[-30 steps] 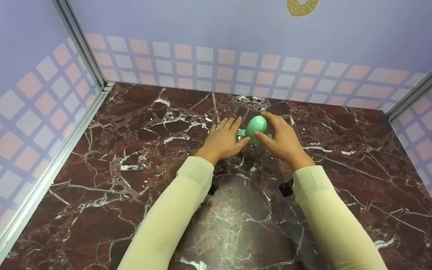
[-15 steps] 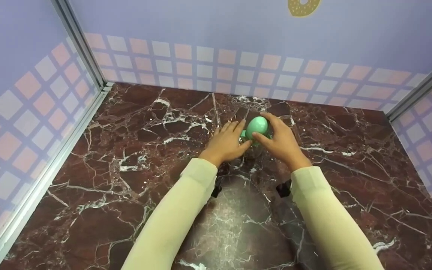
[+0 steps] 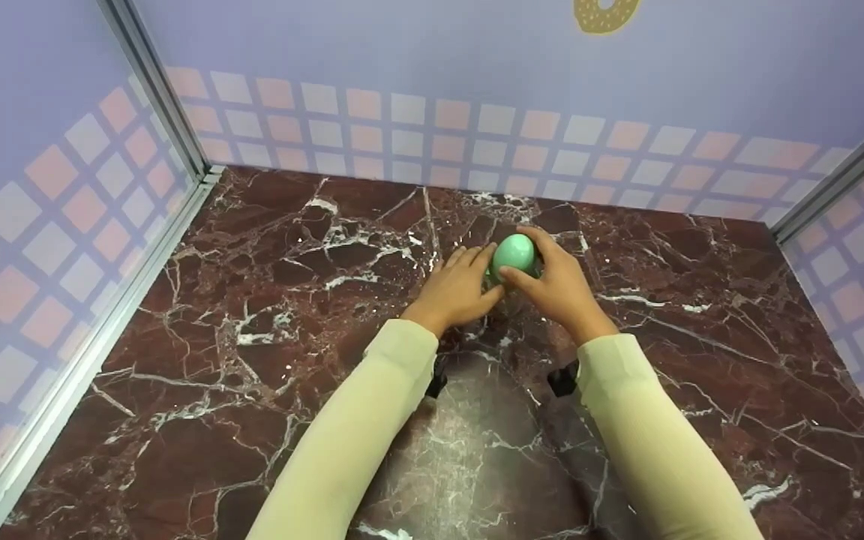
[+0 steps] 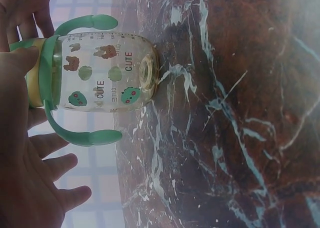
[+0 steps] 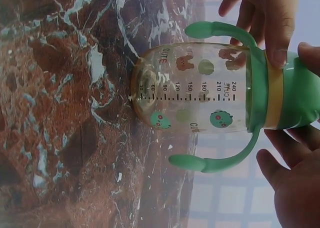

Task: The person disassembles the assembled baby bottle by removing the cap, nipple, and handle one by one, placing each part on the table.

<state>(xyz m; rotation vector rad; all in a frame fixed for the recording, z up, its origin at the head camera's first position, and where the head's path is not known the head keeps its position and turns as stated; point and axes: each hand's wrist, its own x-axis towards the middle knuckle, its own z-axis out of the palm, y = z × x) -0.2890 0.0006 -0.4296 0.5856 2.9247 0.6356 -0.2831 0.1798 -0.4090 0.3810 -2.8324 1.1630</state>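
Nearest us, two pale sleeves [image 3: 331, 442] are stretching forward over the worktop [image 3: 267, 435], and we're following them to the hands. On the left hand [image 3: 453, 291] we're seeing the thumb lying across the yellow collar [image 5: 274, 95], one finger seemingly backing it from behind; that grip is pinching, with its other fingers fanning wide. And here's the right hand [image 3: 561, 283]: its grip is pinching the green lid [image 3: 513, 253], thumb on the near side, fingers bending round the far side.

Now the key relation: we're watching the bottle [image 4: 100, 73] standing between both palms, long axis upright, base seemingly touching the worktop. The lid is sitting uppermost, directly above the collar, right hand the nearer one, while the handles [image 5: 230, 163] are jutting out either side.

Farther out, we're finding the worktop running wide left and right, its left edge lying well apart from the hands; the tiled back wall [image 3: 402, 45] is rising beyond the fingertips.
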